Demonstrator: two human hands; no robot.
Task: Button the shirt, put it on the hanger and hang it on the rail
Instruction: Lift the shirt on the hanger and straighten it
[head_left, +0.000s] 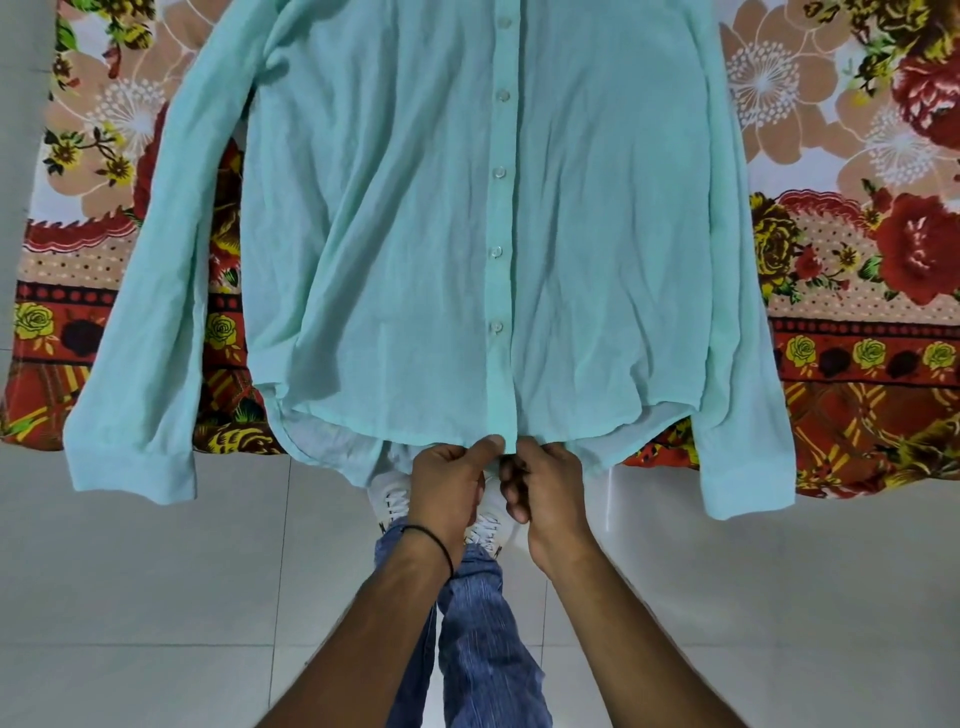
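The mint-green shirt (441, 234) lies front-up on the floral bedsheet (857, 234), placket buttoned. The left hand (449, 488) and right hand (540, 483) both pinch its bottom hem at the placket.

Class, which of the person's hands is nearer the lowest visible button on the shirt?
Left. The left hand pinches the hem almost directly below the lowest button; the right hand grips the hem slightly further right.

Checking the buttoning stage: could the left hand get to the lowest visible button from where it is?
Probably yes. The left hand pinches the shirt hem just below the lowest visible button, with only flat fabric between.
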